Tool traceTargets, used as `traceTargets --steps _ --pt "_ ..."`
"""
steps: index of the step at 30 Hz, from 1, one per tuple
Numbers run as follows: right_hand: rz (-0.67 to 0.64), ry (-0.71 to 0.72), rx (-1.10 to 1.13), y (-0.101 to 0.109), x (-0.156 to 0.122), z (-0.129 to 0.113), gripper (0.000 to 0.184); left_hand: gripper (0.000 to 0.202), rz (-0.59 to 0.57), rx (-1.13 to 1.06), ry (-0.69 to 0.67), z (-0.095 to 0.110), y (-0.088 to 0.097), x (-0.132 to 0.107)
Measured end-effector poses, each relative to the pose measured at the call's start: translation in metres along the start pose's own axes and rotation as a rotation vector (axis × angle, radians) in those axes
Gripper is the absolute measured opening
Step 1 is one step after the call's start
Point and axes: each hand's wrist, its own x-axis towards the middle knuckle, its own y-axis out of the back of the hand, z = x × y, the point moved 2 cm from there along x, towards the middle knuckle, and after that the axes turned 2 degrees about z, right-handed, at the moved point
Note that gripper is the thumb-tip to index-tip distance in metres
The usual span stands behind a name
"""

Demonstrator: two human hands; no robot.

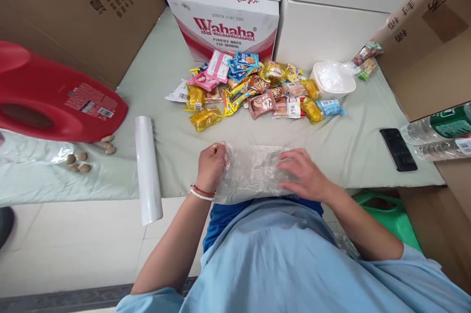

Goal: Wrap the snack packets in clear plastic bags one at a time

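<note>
A clear, crinkled plastic bag (253, 168) lies along the near edge of the cloth-covered table, right in front of my body. Its left end is pinched in my left hand (212, 163), which is closed and wears a red and a white bracelet at the wrist. Over the right end of the bag is my right hand (303, 173), fingers apart and slightly curved; whether they touch the film I cannot tell. Beyond the bag sits a pile of wrapped snacks (261, 99) in yellow, pink, blue and brown packets.
At left are a white roll (148, 170) jutting over the table edge, a large red plastic jug (55, 92) and several small brown items (79, 162). A white bowl (334, 90), a black phone (398, 149) and plastic bottles (437, 131) stand right. A Wahaha box (228, 23) is behind.
</note>
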Motion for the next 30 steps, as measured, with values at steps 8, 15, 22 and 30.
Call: traceTargets --steps 8,15,22,30 --pt "-0.044 0.018 -0.045 -0.051 0.018 -0.005 0.018 0.042 0.02 0.137 -0.079 -0.004 0.004 -0.005" --pt "-0.121 -0.406 0.597 0.001 0.062 0.02 0.029 0.042 -0.077 0.157 -0.088 -0.004 0.009 -0.008" --pt "-0.319 -0.741 0.641 0.017 0.13 0.077 0.026 0.037 -0.263 0.354 0.049 -0.003 0.036 -0.007" --pt "-0.678 -0.577 0.136 -0.003 0.192 0.068 0.011 0.021 0.25 0.763 -0.859 0.057 0.016 -0.065"
